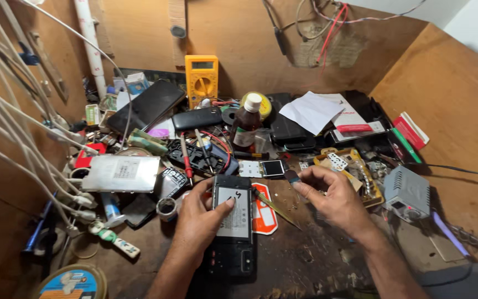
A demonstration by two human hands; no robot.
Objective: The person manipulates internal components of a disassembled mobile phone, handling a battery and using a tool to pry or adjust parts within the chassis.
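Fingertips of the right hand (336, 194) pinch a small dark flat brush (291, 177), its tip pointing left toward the opened black phone with a pale battery (232, 213). The left hand (200, 216) grips that phone's left edge, thumb on the battery. The phone's long axis runs away from the person on the dark wooden bench (305, 260); the left hand is nearer.

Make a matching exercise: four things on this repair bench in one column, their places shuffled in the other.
1. multimeter
2. opened phone
3. brown bottle
4. white paper

A. under the left hand
B. leaning on the back wall
C. right of the bottle, on dark boxes
D. mid-bench, white cap on

Pairs: 1-B, 2-A, 3-D, 4-C
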